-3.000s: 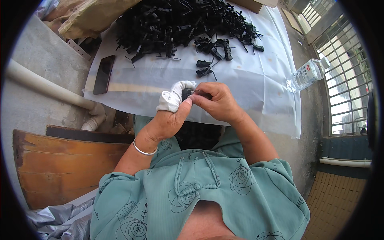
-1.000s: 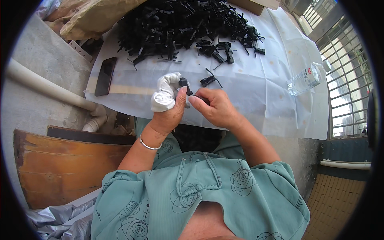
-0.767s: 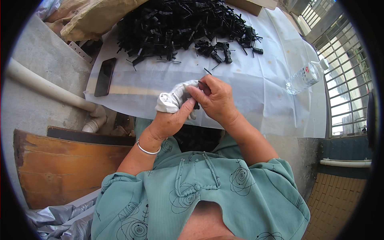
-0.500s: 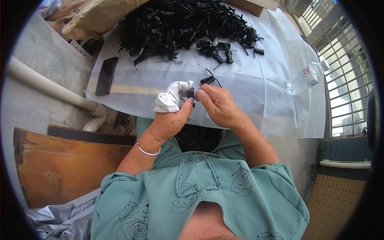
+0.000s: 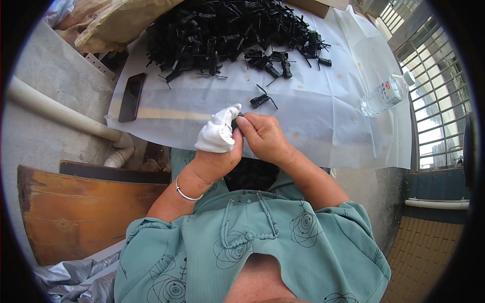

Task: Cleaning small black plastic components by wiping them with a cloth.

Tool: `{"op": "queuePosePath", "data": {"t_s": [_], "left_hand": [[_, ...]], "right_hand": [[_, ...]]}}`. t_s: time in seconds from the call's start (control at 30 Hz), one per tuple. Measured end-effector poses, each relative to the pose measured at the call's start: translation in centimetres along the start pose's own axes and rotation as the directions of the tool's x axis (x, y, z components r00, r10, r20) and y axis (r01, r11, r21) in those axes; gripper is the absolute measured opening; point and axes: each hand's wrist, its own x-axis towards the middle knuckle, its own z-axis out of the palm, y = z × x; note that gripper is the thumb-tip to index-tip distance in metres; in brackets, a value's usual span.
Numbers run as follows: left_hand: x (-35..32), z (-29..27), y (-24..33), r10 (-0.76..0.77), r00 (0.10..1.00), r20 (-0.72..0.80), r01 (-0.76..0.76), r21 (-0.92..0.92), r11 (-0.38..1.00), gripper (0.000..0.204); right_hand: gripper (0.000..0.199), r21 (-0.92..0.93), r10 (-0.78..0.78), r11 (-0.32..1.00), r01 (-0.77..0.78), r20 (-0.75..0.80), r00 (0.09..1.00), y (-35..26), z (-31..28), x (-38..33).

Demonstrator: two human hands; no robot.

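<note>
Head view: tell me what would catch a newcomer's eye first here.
First comes the big heap of black plastic parts at the far side of the white sheet. Next, the two hands meet near the sheet's close edge: the left hand, with white cloth over its fingers, and the bare right hand pinch one small black part between them. A dark phone lies at the sheet's left and a clear bottle at its right.

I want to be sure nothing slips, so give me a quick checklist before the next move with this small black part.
1. Black part pinched between both hands: ok.
2. Left hand fingers covered by white cloth: ok.
3. Right hand fingertips on the part: ok.
4. Part's alignment: cannot tell, mostly hidden.
5. Loose black piece lying apart from the hands: ok.
6. Phone near the sheet's edge: not ok.
</note>
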Motion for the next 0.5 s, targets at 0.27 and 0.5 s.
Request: {"op": "queuePosePath", "data": {"t_s": [0.27,0.5], "left_hand": [[0.6,-1.5,-1.0,-0.355,0.902,0.245,0.412,-0.732,0.542,0.030],[0.6,-0.6,-1.3,-0.241,0.960,0.141,0.279,-0.510,0.814,0.032]], "right_hand": [[0.014,-0.178,0.097,0.983,-0.049,0.272,0.957,-0.7,-2.8,0.6],[0.021,-0.035,-0.298,0.951,0.307,0.155,0.942,1.0,-2.6,0.4]]}}
